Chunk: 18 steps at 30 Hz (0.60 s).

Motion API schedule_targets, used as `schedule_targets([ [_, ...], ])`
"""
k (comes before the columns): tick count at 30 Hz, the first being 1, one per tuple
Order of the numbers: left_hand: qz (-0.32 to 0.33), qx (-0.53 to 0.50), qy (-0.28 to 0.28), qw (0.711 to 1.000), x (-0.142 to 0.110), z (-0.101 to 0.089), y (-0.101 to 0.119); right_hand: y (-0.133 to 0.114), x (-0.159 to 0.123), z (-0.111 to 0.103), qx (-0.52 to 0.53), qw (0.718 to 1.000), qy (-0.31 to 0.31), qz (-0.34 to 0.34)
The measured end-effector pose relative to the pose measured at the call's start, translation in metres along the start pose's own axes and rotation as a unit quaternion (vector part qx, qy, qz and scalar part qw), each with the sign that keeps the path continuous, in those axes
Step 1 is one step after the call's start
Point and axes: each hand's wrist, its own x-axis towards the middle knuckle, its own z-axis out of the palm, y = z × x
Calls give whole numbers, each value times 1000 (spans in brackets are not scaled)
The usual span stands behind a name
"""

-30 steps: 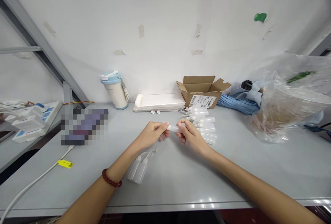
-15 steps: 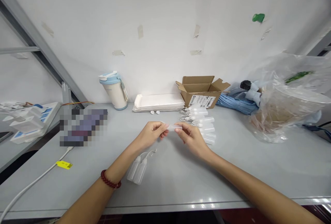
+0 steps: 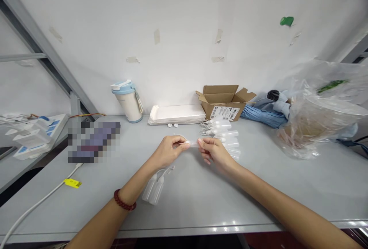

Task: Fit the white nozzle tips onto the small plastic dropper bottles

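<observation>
A small clear plastic bottle (image 3: 193, 144) lies level between my two hands above the table. My left hand (image 3: 171, 149) pinches its white cap end between thumb and fingers. The other end is gripped by my right hand (image 3: 214, 152), whose fingertips cover part of the bottle. Just beyond my right hand lies a row of several similar bottles (image 3: 230, 133) with thin white tubes. Two more bottles (image 3: 153, 190) with white caps and tubes rest on the table below my left wrist. Two small white caps (image 3: 173, 125) sit behind my hands.
A stack of white envelopes (image 3: 178, 114) and an open cardboard box (image 3: 221, 103) stand along the wall. To the left are a tumbler (image 3: 128, 103), a blurred-out device (image 3: 94, 141) and a white cable (image 3: 37, 205). A blue umbrella (image 3: 264, 115) and a clear plastic bag (image 3: 313, 118) occupy the right.
My right hand has shifted slightly on the bottle, and its lower fingers now hang more loosely. The left thumb has moved along the cap end. The view has shifted slightly.
</observation>
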Motion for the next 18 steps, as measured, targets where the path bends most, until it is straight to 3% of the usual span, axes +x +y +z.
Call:
schedule_targets([
  [5, 37, 50, -5, 998, 3, -3, -1, -1, -1, -1, 3, 1000, 7, 16],
  [9, 41, 125, -25, 991, 14, -19, -14, -8, -3, -3, -144, 983, 66, -88],
  [13, 47, 251, 126, 959, 28, -38, -49, -21, 1, -20, -282, 909, 195, -236],
  [18, 63, 299, 135, 943, 38, -45, -82, -35, 15, -60, -362, 823, 321, -298],
])
